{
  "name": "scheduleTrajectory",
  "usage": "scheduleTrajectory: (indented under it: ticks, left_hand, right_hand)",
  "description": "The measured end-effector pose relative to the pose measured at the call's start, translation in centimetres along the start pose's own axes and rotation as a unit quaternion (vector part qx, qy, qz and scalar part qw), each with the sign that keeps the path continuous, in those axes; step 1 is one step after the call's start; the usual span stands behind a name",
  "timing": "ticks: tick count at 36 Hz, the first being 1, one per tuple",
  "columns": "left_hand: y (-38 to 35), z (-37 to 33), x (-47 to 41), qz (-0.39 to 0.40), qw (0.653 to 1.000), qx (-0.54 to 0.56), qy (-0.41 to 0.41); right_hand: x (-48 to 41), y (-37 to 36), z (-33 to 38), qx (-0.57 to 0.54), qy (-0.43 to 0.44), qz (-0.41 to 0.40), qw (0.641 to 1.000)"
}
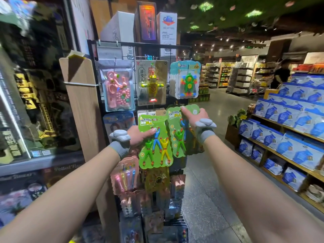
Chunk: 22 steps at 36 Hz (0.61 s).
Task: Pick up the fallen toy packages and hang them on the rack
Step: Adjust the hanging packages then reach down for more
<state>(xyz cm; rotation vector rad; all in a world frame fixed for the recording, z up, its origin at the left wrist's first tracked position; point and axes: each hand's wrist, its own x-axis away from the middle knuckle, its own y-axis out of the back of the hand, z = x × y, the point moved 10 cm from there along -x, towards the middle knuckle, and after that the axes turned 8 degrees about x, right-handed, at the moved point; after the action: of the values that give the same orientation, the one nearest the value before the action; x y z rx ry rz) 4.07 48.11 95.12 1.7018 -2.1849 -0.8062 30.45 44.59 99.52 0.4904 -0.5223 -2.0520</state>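
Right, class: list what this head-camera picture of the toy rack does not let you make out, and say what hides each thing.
- Head view: the part of the black wire rack behind the second green card toy package is hidden by that card and the right hand.
- Head view: the left hand has its fingers hidden behind the green card package of three climbing figures.
- Head view: the lower packages on the rack are too blurred to read.

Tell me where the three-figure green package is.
Head view, centre: the left hand holds the three-figure green package before the rack, left of the right hand's similar package, below the yellow robot package.
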Motion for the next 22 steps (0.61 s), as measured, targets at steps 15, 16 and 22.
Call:
scheduleTrajectory:
  ticks: [15,16,22]
  left_hand:
    - [1.6,1.6,-0.5,-0.01,0.999,0.048,0.015]
    - [1.6,1.7,-0.5,-0.01,0.998,0.053,0.017]
    - [2.3,2.2,-0.3,-0.02,0.995,0.092,0.037]
  right_hand:
    - [-2.3,-1.0,-2.2,0.039,-0.056,0.008,0.998]
    - [-2.5,-1.2,-2.3,0.039,-0.058,0.009,0.998]
    - [-3.0,-1.7,-1.7,0.037,-0.044,0.006,0.998]
